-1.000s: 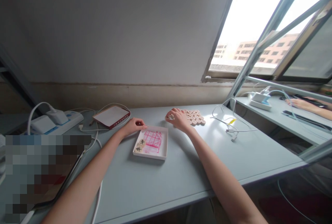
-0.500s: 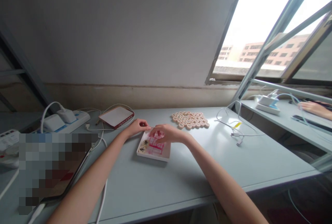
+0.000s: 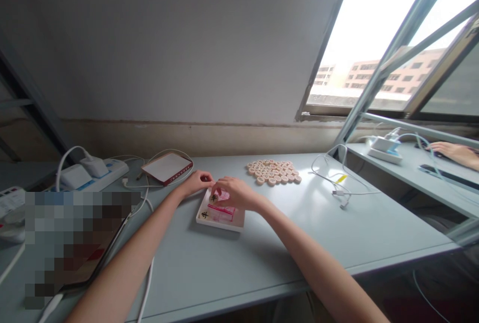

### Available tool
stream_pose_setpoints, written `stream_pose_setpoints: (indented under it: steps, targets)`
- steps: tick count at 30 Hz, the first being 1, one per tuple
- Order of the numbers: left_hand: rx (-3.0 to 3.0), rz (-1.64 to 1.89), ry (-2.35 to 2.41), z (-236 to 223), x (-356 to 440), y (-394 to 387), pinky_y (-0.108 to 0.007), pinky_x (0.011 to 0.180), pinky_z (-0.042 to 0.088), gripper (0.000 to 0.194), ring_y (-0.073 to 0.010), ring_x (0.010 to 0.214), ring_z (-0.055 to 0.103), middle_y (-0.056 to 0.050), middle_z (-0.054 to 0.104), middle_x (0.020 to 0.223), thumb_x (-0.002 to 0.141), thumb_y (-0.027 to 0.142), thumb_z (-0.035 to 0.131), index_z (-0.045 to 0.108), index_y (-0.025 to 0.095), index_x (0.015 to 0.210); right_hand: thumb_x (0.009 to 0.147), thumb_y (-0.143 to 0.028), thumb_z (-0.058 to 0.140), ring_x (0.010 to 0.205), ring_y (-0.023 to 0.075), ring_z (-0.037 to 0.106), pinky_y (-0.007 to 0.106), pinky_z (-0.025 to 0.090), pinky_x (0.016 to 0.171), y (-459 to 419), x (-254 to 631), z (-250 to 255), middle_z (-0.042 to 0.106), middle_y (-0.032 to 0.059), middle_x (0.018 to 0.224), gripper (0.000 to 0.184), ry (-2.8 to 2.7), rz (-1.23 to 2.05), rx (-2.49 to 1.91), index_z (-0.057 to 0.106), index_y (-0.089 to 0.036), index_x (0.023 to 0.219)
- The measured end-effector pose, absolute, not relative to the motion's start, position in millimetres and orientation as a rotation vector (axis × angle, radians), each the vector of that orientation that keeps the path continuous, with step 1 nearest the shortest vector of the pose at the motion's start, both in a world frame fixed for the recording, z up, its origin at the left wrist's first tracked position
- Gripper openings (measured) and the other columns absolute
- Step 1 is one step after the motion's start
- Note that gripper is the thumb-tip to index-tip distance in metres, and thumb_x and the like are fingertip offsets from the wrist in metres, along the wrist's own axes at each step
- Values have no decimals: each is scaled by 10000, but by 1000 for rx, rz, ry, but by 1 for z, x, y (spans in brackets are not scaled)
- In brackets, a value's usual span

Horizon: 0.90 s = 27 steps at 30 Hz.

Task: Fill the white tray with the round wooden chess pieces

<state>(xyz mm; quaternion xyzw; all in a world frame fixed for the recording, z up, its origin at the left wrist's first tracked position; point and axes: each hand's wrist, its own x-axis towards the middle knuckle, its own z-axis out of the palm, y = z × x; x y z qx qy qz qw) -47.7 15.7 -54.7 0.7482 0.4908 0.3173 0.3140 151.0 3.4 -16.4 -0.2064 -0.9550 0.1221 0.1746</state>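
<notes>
A shallow white box (image 3: 220, 226) lies on the desk in front of me, its inside marked with pink-red drawn lines. In its near left corner sits a round wooden Chinese chess piece (image 3: 204, 215) with a black character. Further back along the left side is a second chess piece (image 3: 213, 198), with the fingertips of my right hand (image 3: 236, 192) closed on it. My left hand (image 3: 196, 183) is pinched at the box's far left corner; its fingertips are partly hidden. Behind and to the right, several chess pieces (image 3: 273, 172) lie flat in a close cluster.
A red-sided box lid (image 3: 167, 168) lies at the back left among white cables. Further left are a power strip (image 3: 112, 171) and a blurred-out dark device (image 3: 86, 248). Loose cables (image 3: 342, 192) lie right. Another person's hand (image 3: 454, 153) rests on the neighbouring desk.
The second chess piece has moved toward the far side of the box, away from the corner piece, with my right hand's fingers on it. My left hand has stayed at the box's corner.
</notes>
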Motion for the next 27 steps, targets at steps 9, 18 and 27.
stream_pose_setpoints:
  steps: [9,18,27]
  targets:
    - [1907,828,1326,-53,-46,13,-228,580,369,311,-125,603,497,-10,581,617,635,438,591,614,128,644,737,-272,572,793,176,505,259,318,678,53,227,-10,587,29,829,139,-2517,46,-1323,555,-187,846]
    - [1909,819,1329,-55,-47,15,-224,576,362,308,-123,600,497,-5,581,608,640,435,586,618,129,657,742,-232,578,817,150,490,255,349,726,31,192,-5,548,22,869,183,-2637,331,-818,550,-201,920]
    - [1969,842,1322,-54,-47,14,-224,595,366,277,-131,621,503,-12,586,614,631,402,585,623,128,641,712,-239,612,799,145,537,231,394,692,-18,138,-20,593,28,900,205,-2802,600,-459,587,-185,909]
